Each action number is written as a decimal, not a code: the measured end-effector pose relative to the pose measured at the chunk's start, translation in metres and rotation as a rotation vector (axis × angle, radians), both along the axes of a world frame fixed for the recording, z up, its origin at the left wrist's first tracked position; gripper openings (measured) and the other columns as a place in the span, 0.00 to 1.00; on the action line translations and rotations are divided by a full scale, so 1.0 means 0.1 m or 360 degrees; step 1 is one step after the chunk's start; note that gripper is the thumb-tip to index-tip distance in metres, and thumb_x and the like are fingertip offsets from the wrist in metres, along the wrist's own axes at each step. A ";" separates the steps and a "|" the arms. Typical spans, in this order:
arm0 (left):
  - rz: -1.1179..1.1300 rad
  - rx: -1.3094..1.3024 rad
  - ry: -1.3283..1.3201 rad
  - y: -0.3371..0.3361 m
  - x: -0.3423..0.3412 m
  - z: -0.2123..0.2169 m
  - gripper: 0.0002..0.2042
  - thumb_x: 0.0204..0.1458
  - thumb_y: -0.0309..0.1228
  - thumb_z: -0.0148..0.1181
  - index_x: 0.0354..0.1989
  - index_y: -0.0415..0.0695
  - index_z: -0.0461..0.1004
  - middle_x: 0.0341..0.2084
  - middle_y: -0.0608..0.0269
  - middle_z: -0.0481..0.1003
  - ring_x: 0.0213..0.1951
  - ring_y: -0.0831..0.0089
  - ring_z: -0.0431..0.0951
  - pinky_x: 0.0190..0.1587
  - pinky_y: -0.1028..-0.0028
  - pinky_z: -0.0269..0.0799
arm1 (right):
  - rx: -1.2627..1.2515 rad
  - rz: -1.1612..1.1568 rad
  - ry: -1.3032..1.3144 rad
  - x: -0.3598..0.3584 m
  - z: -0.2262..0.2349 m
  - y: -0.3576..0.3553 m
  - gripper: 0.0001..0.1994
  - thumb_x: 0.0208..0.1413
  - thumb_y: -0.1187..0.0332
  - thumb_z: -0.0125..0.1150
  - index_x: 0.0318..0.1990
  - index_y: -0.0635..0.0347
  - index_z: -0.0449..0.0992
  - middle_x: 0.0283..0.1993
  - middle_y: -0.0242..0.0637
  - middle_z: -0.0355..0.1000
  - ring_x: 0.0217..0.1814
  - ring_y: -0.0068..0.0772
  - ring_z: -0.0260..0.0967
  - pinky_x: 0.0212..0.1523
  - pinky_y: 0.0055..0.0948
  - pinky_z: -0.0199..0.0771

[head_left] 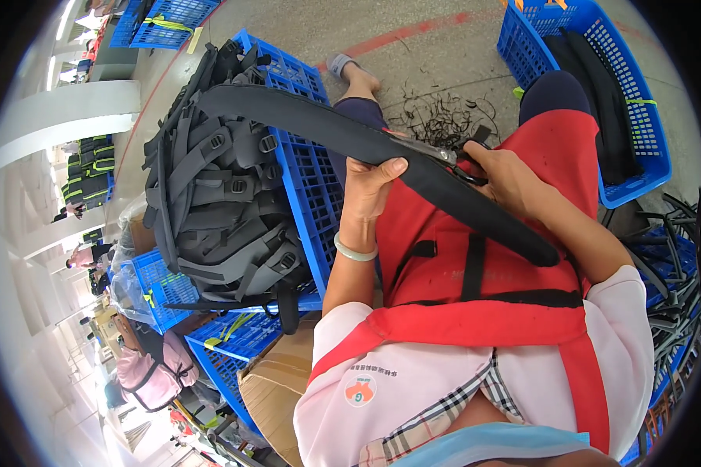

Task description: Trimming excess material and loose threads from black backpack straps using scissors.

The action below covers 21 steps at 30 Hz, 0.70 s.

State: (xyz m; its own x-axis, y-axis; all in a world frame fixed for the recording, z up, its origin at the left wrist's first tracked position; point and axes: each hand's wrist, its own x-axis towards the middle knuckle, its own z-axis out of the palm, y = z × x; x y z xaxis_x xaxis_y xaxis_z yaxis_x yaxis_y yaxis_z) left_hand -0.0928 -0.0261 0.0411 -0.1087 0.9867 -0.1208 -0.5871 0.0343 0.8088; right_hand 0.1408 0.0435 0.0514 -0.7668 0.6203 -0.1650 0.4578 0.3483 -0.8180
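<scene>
A long black padded strap (304,123) runs across my lap, its rounded end resting over my red apron and its far end over the pile on the left. My left hand (370,185) grips the strap near its middle, thumb on top and fingers underneath. In my right hand (510,177) is a pair of scissors (436,152) with dark handles, the fingers closed round them. The metal blades lie along the strap's far edge, close to my left thumb; how far apart they are cannot be made out.
On the left, grey-black straps with buckles (218,187) are heaped on a blue crate (308,194). Black padded pieces (592,101) lie in a blue basket (662,148) at the far right. Dark trimmings (440,121) litter the floor. A cardboard box (276,381) stands beside me.
</scene>
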 end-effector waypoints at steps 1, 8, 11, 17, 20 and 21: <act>0.0010 -0.0011 -0.0014 0.00 0.01 -0.01 0.15 0.41 0.17 0.69 0.40 0.39 0.77 0.34 0.61 0.79 0.37 0.71 0.78 0.44 0.70 0.74 | -0.0011 -0.0010 0.0029 0.00 -0.01 -0.01 0.20 0.52 0.60 0.63 0.41 0.65 0.62 0.29 0.58 0.70 0.36 0.65 0.67 0.35 0.50 0.66; -0.0011 -0.0063 -0.0051 -0.02 0.01 -0.08 0.12 0.43 0.17 0.68 0.37 0.41 0.77 0.32 0.64 0.78 0.36 0.73 0.78 0.44 0.72 0.74 | -0.0001 -0.0061 0.0078 -0.01 -0.07 -0.01 0.19 0.52 0.59 0.62 0.39 0.65 0.62 0.28 0.60 0.69 0.36 0.65 0.67 0.33 0.50 0.66; -0.0040 -0.0063 -0.0022 -0.03 0.03 -0.10 0.11 0.43 0.17 0.67 0.36 0.41 0.76 0.32 0.64 0.78 0.35 0.73 0.78 0.43 0.73 0.74 | 0.0137 -0.0038 0.0157 -0.02 -0.11 0.01 0.19 0.52 0.59 0.63 0.40 0.64 0.63 0.26 0.60 0.69 0.35 0.65 0.68 0.32 0.50 0.66; 0.0012 -0.0106 -0.0179 0.04 0.18 -0.14 0.14 0.44 0.18 0.67 0.40 0.41 0.75 0.34 0.65 0.77 0.36 0.73 0.78 0.42 0.72 0.74 | 0.0040 -0.0196 0.0056 0.01 -0.34 0.03 0.18 0.49 0.60 0.66 0.37 0.62 0.66 0.26 0.58 0.69 0.33 0.62 0.69 0.30 0.48 0.66; 0.0147 -0.0142 -0.0036 0.19 0.21 -0.18 0.11 0.46 0.22 0.66 0.38 0.39 0.74 0.33 0.64 0.77 0.36 0.73 0.78 0.41 0.72 0.73 | 0.0074 -0.0442 0.0297 0.08 -0.32 0.10 0.19 0.51 0.56 0.65 0.34 0.63 0.68 0.24 0.51 0.67 0.25 0.54 0.65 0.27 0.41 0.64; 0.0194 -0.0209 -0.0030 0.18 -0.08 -0.42 0.09 0.49 0.28 0.65 0.35 0.39 0.73 0.30 0.63 0.76 0.31 0.71 0.78 0.37 0.71 0.75 | -0.0023 -0.0486 0.0322 -0.02 -0.24 0.15 0.20 0.52 0.55 0.66 0.33 0.64 0.67 0.23 0.47 0.65 0.23 0.43 0.64 0.26 0.38 0.63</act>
